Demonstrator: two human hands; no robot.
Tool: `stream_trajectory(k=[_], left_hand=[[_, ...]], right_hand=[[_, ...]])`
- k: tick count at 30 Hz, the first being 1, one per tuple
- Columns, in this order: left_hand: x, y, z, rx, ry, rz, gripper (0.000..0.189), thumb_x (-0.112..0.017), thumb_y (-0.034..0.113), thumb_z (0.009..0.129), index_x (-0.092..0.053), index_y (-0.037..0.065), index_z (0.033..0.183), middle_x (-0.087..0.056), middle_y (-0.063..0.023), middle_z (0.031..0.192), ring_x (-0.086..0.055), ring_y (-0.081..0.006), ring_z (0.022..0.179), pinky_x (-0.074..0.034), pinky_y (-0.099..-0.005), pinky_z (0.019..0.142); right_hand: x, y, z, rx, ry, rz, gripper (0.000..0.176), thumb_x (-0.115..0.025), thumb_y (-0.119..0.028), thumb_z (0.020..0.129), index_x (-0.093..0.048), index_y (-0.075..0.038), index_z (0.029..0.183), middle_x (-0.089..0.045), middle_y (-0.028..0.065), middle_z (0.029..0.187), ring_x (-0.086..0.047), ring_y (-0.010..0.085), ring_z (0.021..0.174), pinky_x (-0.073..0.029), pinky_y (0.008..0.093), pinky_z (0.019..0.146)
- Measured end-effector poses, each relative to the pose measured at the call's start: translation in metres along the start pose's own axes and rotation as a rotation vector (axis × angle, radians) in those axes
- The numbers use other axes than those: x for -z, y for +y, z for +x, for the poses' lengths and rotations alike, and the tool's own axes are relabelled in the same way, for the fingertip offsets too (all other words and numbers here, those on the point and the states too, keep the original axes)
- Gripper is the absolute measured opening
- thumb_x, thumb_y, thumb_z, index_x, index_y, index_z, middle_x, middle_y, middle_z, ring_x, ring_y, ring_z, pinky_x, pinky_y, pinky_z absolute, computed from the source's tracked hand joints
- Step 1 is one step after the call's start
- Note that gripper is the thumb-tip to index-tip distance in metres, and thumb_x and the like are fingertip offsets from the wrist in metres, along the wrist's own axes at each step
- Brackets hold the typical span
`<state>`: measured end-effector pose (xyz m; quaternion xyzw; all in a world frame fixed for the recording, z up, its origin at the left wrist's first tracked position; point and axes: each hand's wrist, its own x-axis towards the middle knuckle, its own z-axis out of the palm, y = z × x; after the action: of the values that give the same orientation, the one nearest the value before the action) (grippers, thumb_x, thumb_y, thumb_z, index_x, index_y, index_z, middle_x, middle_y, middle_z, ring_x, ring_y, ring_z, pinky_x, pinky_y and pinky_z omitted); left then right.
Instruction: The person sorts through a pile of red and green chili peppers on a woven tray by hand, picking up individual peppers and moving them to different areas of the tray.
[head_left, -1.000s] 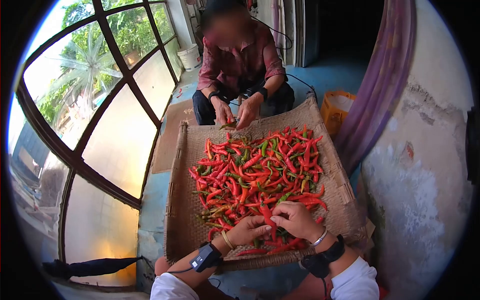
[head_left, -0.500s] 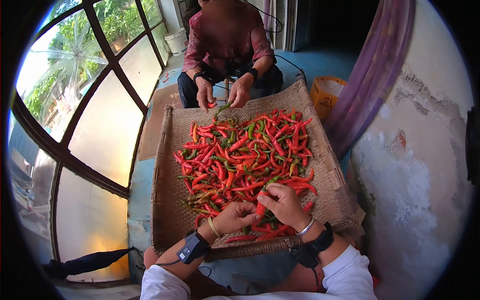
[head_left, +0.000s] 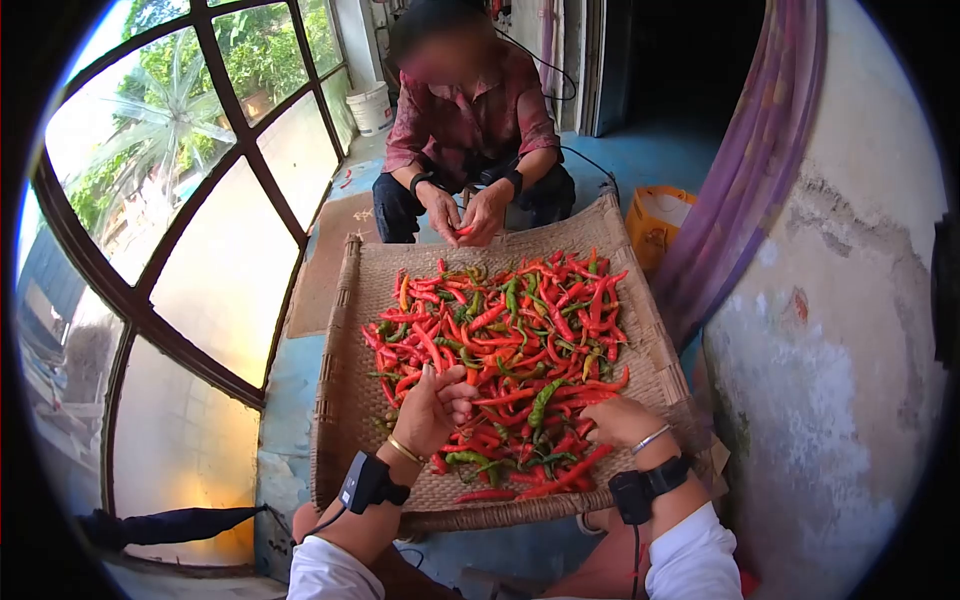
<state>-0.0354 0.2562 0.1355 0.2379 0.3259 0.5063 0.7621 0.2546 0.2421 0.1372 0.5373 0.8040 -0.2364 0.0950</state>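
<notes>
Red and green chili peppers [head_left: 490, 330] lie in a wide heap on a woven bamboo tray [head_left: 345, 420]. My left hand [head_left: 430, 412] is over the heap's near left side, palm turned inward, thumb and fingers apart. A red chili [head_left: 428, 346] lies just beyond its fingertips; I see no chili gripped there. At the near right of the heap, my right hand [head_left: 622, 422] reaches down among the chilies. Its fingertips are bent and partly hidden, so what they hold cannot be made out. A green chili [head_left: 543, 402] lies on top between my hands.
Across the tray a person in a patterned red shirt [head_left: 470, 130] sits with both hands [head_left: 470, 215] together around a small red chili. A yellow container [head_left: 655, 225] stands by the purple curtain [head_left: 745, 190]. Windows line the left, a wall [head_left: 830, 350] the right.
My hands have parted, the left moving left and the right moving right and down. The red chili they held together is no longer between them. The other person's hands have come together.
</notes>
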Motion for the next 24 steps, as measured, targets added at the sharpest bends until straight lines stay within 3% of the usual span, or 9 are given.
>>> stream_trajectory(k=[3, 7, 9, 13, 16, 18, 19, 21, 24], left_hand=[[0.006, -0.008, 0.001, 0.206, -0.130, 0.018, 0.039, -0.036, 0.038, 0.088, -0.049, 0.005, 0.104, -0.060, -0.0058, 0.078, -0.057, -0.0130, 0.063, -0.047, -0.0248, 0.055], [-0.003, -0.026, -0.005, 0.262, -0.122, 0.337, 0.032, -0.045, 0.032, 0.087, -0.052, 0.004, 0.103, -0.060, -0.0044, 0.079, -0.057, -0.0103, 0.064, -0.046, -0.0224, 0.058], [-0.006, -0.031, -0.006, 0.282, -0.149, 0.404, 0.031, -0.045, 0.031, 0.087, -0.053, 0.005, 0.102, -0.060, -0.0037, 0.078, -0.057, -0.0103, 0.064, -0.047, -0.0223, 0.058], [-0.006, -0.037, -0.006, 0.336, -0.205, 0.535, 0.030, -0.047, 0.031, 0.086, -0.055, 0.006, 0.100, -0.061, -0.0023, 0.077, -0.058, -0.0091, 0.066, -0.046, -0.0210, 0.058], [-0.004, -0.042, -0.005, 0.346, -0.224, 0.585, 0.031, -0.048, 0.032, 0.085, -0.055, 0.006, 0.100, -0.061, -0.0023, 0.077, -0.058, -0.0090, 0.067, -0.045, -0.0208, 0.058], [-0.002, -0.043, -0.004, 0.354, -0.228, 0.598, 0.031, -0.048, 0.032, 0.085, -0.055, 0.006, 0.101, -0.061, -0.0024, 0.078, -0.058, -0.0091, 0.067, -0.045, -0.0207, 0.058], [-0.001, -0.044, -0.003, 0.362, -0.233, 0.601, 0.030, -0.048, 0.031, 0.085, -0.054, 0.006, 0.102, -0.061, -0.0019, 0.077, -0.058, -0.0091, 0.068, -0.045, -0.0208, 0.059], [-0.002, -0.044, -0.004, 0.372, -0.241, 0.601, 0.030, -0.049, 0.030, 0.085, -0.054, 0.006, 0.103, -0.061, -0.0014, 0.077, -0.058, -0.0090, 0.069, -0.045, -0.0209, 0.059], [-0.002, -0.047, -0.006, 0.326, -0.285, 0.687, 0.027, -0.051, 0.024, 0.085, -0.054, 0.006, 0.104, -0.061, -0.0011, 0.080, -0.058, -0.0085, 0.071, -0.046, -0.0220, 0.063]], right_hand=[[-0.007, -0.004, 0.013, -0.014, -0.193, 0.063, 0.042, -0.060, -0.020, 0.070, -0.051, -0.010, 0.109, -0.058, 0.0141, 0.095, -0.054, 0.0286, 0.090, -0.043, 0.0372, 0.076], [-0.002, -0.013, 0.015, -0.134, -0.426, 0.040, 0.048, -0.060, -0.021, 0.070, -0.047, -0.009, 0.114, -0.057, 0.0150, 0.098, -0.053, 0.0300, 0.094, -0.042, 0.0376, 0.079], [-0.022, -0.003, 0.020, 0.026, -0.323, 0.000, 0.051, -0.060, -0.021, 0.070, -0.045, -0.009, 0.117, -0.057, 0.0152, 0.099, -0.053, 0.0298, 0.095, -0.042, 0.0376, 0.080], [-0.027, -0.011, 0.024, 0.083, -0.249, 0.023, 0.051, -0.060, -0.021, 0.070, -0.044, -0.009, 0.118, -0.056, 0.0157, 0.101, -0.052, 0.0301, 0.096, -0.042, 0.0379, 0.080], [-0.024, -0.017, 0.026, 0.059, -0.283, -0.045, 0.042, -0.061, -0.020, 0.068, -0.053, -0.009, 0.108, -0.058, 0.0149, 0.096, -0.054, 0.0292, 0.091, -0.043, 0.0379, 0.077], [-0.031, -0.016, 0.029, 0.076, -0.154, -0.110, 0.026, -0.060, -0.020, 0.067, -0.060, -0.009, 0.090, -0.060, 0.0134, 0.083, -0.057, 0.0285, 0.081, -0.045, 0.0381, 0.070], [-0.029, -0.017, 0.027, 0.076, -0.154, -0.107, 0.026, -0.060, -0.020, 0.067, -0.060, -0.009, 0.090, -0.060, 0.0134, 0.083, -0.057, 0.0285, 0.081, -0.045, 0.0381, 0.070], [-0.019, -0.022, 0.019, 0.086, 0.058, -0.149, 0.015, -0.059, -0.019, 0.067, -0.062, -0.008, 0.077, -0.059, 0.0117, 0.070, -0.058, 0.0278, 0.072, -0.045, 0.0375, 0.065], [-0.006, -0.025, 0.013, 0.116, 0.114, -0.043, 0.015, -0.057, -0.019, 0.069, -0.062, -0.008, 0.078, -0.059, 0.0122, 0.068, -0.057, 0.0286, 0.070, -0.046, 0.0367, 0.064]])
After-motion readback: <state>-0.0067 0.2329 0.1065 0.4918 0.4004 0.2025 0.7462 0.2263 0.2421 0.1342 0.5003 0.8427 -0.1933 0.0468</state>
